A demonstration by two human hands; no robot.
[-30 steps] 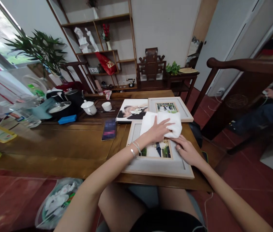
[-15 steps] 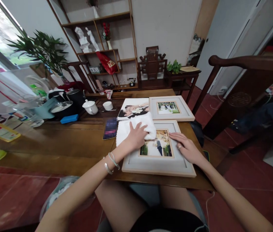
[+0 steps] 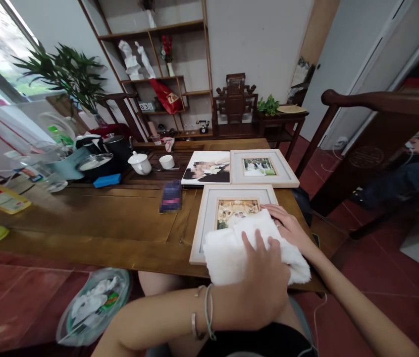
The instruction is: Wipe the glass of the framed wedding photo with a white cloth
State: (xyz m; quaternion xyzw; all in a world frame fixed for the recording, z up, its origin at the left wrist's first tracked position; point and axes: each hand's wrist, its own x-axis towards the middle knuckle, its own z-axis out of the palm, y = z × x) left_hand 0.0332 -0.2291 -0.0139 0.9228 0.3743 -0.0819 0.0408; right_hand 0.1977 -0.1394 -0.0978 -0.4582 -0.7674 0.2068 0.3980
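My left hand (image 3: 265, 277) presses a white towel (image 3: 226, 248) down onto the near, right part of a pale wooden picture frame (image 3: 199, 223), its fingers bent into the fabric. The towel covers the lower part of the framed photo (image 3: 228, 210). My right hand (image 3: 291, 228) lies on the frame's right side, fingers stretched out, partly hidden behind the towel. Beyond this frame, a second framed picture (image 3: 286, 171) and an unframed photo panel (image 3: 205, 168) lie side by side on the wooden table (image 3: 120, 218).
A dark booklet-like item (image 3: 171, 196) lies left of the frame. Farther left are a blue box (image 3: 107, 180), a white lidded cup (image 3: 139, 163), a small white cup (image 3: 167, 161) and a yellow-labelled bottle (image 3: 3, 198). A lined bin (image 3: 94, 307) stands below the table edge.
My left hand has swept the towel from the frame's upper left toward me and to the right, uncovering the photo panel. My right hand stays on the frame's right side.
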